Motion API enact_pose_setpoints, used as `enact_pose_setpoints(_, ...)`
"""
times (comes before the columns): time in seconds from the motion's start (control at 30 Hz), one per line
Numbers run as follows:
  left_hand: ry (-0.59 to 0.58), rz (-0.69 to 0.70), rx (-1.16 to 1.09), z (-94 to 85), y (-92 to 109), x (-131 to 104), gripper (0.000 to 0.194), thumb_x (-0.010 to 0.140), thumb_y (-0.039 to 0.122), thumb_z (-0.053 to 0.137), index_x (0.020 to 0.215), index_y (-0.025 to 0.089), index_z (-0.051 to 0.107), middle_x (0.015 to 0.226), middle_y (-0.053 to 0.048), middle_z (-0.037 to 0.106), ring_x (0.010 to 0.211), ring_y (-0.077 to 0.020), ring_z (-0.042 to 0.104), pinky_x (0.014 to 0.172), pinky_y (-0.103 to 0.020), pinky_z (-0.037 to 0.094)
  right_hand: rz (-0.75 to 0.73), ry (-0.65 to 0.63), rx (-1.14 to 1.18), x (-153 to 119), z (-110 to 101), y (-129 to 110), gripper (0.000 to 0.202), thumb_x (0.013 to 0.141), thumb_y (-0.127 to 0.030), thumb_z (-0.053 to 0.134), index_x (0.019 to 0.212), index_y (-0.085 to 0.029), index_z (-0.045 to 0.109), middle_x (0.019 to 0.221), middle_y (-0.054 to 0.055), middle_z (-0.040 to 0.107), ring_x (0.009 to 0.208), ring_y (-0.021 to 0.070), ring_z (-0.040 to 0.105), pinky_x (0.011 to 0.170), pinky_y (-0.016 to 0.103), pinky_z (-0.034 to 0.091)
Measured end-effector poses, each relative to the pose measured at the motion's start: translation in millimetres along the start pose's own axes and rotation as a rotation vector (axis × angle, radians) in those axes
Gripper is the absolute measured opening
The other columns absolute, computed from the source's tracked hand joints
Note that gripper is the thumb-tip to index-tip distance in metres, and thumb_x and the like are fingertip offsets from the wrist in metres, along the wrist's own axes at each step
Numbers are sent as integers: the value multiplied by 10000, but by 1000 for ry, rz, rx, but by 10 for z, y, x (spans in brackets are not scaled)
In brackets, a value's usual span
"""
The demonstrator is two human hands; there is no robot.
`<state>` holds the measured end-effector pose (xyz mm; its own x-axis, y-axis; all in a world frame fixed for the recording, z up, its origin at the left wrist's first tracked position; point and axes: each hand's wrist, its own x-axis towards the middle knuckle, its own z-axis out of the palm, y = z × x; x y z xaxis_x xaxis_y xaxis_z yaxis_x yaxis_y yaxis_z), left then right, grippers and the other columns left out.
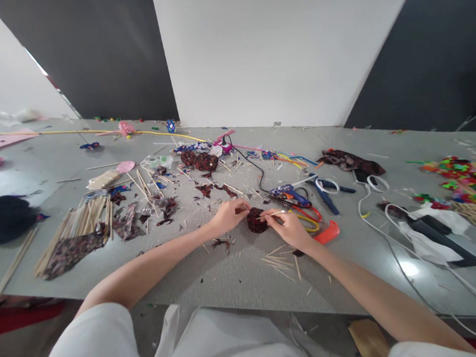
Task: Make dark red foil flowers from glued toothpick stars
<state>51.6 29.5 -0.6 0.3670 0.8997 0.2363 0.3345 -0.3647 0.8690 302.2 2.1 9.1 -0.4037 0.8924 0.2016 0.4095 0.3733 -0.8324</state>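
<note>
A dark red-and-black patterned, rounded fabric piece (256,222) sits between my hands above the table. At its left edge, my left hand (229,216) is closed in a pinch; its fingertips hide whatever may be in them. From the right, my right hand (287,225) is closed on a thin wooden stick (279,212), which points left across the fabric piece. Two similar dark fabric rounds (206,161) lie farther back. A blue glue gun (294,194) rests just beyond my right hand.
Loose sticks (277,263) lie near the front edge. Cut cloth scraps and a bundle of sticks (89,216) spread to the left. Blue-handled pliers (324,194), a white ring (327,185), an orange piece (328,233), and a white cable (365,213) occupy the right side.
</note>
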Motion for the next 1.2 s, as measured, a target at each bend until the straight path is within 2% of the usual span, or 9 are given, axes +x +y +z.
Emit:
enact_pose_setpoints(0.17,12,-8,-40,26,-8,-17,123,885,191,655,988,195,723,919,-39,779,840,-166,739,780,-244,538,-1,43,-24,-2,-5,-26,358,1042,-500,565,1006,-229,796,1100,80,816,993,269,771,900,395,602)
enact_pose_setpoints(0.3,65,-18,-50,44,-52,7,141,882,179,632,985,189,728,907,-38,767,820,-155,719,767,-237,537,-16,96,-58,-9,-25,-24,361,1048,-492,557,1006,-225,796,1092,82,818,995,269,769,909,393,590)
enact_pose_setpoints(0.43,113,-63,-180,42,-57,54,107,871,180,617,938,173,700,890,-39,735,792,-141,689,741,-232,543,-51,119,-56,-24,-33,-28,344,1051,-479,561,1023,-233,800,1062,72,822,982,260,772,888,376,596)
enact_pose_setpoints(0.57,75,-212,-398,21,15,47,137,853,266,683,954,179,651,819,-9,665,688,-131,648,642,-239,555,-110,115,-22,-44,-26,-90,309,1052,-455,571,1079,-252,802,1088,63,823,1034,256,770,948,389,598)
enact_pose_setpoints(0.67,47,-328,-549,10,64,24,249,829,320,757,988,189,618,774,18,639,657,-122,651,650,-251,567,-152,99,-42,-56,-23,-146,302,1053,-453,569,1098,-264,800,1089,57,822,1039,253,769,970,401,597)
enact_pose_setpoints(0.77,43,-372,-650,4,79,18,320,799,338,808,993,195,597,775,24,643,672,-119,666,677,-247,558,-176,99,-74,-61,-20,-164,302,1056,-450,564,1127,-268,794,1102,58,820,1049,251,767,972,403,598)
enact_pose_setpoints(0.97,23,-386,-766,-16,75,31,382,764,372,853,970,196,583,785,18,658,691,-114,659,688,-236,533,-225,129,-107,-66,-1,-125,264,1063,-392,566,1156,-277,784,1130,52,813,1058,240,761,972,399,587)
enact_pose_setpoints(1.07,22,-388,-772,-17,73,35,392,752,365,862,966,191,584,792,10,664,730,-125,672,733,-256,551,-227,138,-119,-67,2,-119,264,1065,-385,561,1164,-274,780,1125,53,813,1055,239,761,968,401,588)
enact_pose_setpoints(1.2,30,-391,-756,5,70,36,372,766,374,843,955,188,582,807,12,652,725,-120,660,716,-246,537,-209,171,-141,-56,-5,-113,275,1063,-408,559,1126,-269,788,1121,58,817,1052,243,765,972,406,597)
